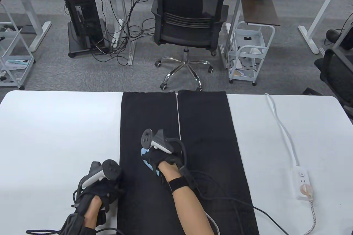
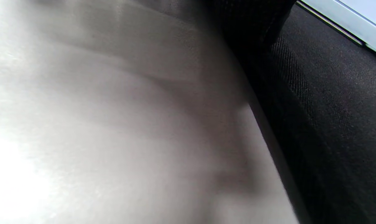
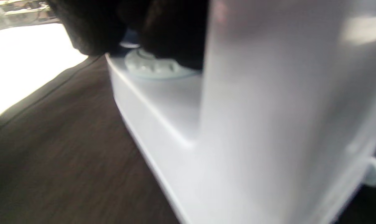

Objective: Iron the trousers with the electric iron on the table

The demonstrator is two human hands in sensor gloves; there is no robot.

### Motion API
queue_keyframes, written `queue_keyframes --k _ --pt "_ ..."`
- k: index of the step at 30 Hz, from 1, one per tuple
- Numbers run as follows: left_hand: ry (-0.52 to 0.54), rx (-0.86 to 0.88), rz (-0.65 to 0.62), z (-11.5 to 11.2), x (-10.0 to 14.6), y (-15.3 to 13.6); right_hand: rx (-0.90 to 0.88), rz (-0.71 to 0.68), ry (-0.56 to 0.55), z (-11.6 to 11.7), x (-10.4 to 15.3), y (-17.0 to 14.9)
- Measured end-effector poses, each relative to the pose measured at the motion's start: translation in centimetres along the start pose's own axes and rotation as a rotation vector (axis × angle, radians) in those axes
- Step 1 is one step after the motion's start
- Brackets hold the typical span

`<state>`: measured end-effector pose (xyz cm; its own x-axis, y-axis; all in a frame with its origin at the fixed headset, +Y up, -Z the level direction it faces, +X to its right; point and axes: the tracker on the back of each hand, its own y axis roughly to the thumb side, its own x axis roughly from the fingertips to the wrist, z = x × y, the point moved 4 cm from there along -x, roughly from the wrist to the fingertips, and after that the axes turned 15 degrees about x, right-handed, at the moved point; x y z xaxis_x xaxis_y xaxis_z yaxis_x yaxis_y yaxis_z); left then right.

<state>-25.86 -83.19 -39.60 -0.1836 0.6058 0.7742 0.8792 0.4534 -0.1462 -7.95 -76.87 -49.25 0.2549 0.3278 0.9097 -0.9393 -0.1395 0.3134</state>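
On the desk, table view:
Trousers: the trousers lie flat, legs side by side, running from the near edge to the far edge of the desk; a thin pale gap shows between the legs. Laid out like this, each leg gives the iron a long straight run.
Iron: the iron sits on the left leg, nearer the near edge than the far one, mostly hidden under the hand; only a blue and white sliver shows.
Right hand: the right hand is on top of the iron, wrapped down over it, which looks like a grip on the handle for pushing along the leg.
Left hand: the left hand rests at the trousers' left edge, near side, likely pinning the cloth so it does not drag with the iron.
Power strip: the power strip lies well to the right on the desk, with a plug in it, so the cords stay off the working leg.

Left wrist view:
Cloth: dark trouser cloth on the right, pale desk surface on the left.
Fingers: a dark shape at the top may be the glove; I cannot tell how far the fingers are spread.

Right wrist view:
Iron: white body close up and blurred, standing on the dark cloth.
Fingers: dark gloved fingers are curled down onto the iron by a ribbed dial, holding the iron.
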Motion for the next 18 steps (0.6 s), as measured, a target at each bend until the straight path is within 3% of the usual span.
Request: queue_keyframes --k 5,14,18 --pt "-0.007 0.008 -0.005 0.0 0.0 -0.1 0.051 -0.138 -0.005 1.5 4.7 2.3" --pt "-0.010 0.027 -0.012 -0.2 0.0 -0.2 0.183 -0.487 -0.030 5.1 15.8 6.7" --pt "-0.013 0.033 -0.010 -0.2 0.0 -0.2 0.205 -0.536 -0.053 5.6 17.6 7.1"
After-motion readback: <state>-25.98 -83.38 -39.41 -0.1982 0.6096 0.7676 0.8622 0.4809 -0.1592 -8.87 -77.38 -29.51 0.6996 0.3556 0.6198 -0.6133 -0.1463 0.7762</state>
